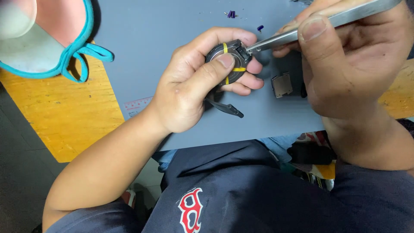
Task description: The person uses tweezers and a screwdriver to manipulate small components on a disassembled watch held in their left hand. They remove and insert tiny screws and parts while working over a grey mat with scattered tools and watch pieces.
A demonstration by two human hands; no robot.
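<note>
Shiny steel tweezers (319, 26); matt grey mat (172, 26) (smooth); lacquered wooden table (64, 112).

Even, soft indoor light falls on two hands working over a grey tabletop (172, 26), and most of the view is sharp.

The light seems to come from above and slightly ahead of the hands, since short, soft-edged shadows lie just under the left hand (194, 82) and beside the right hand (349, 64) on the tabletop. A mild sheen runs along the metal tweezers (302, 32) in the right hand, with no harsh glare. Both hands are in focus. Far to the left of the left hand, in the upper corner, a pink and teal cloth shape (39, 39) close to the lens is blurred. Below the hands, the dark clothing (241, 194) looks dim.
</note>
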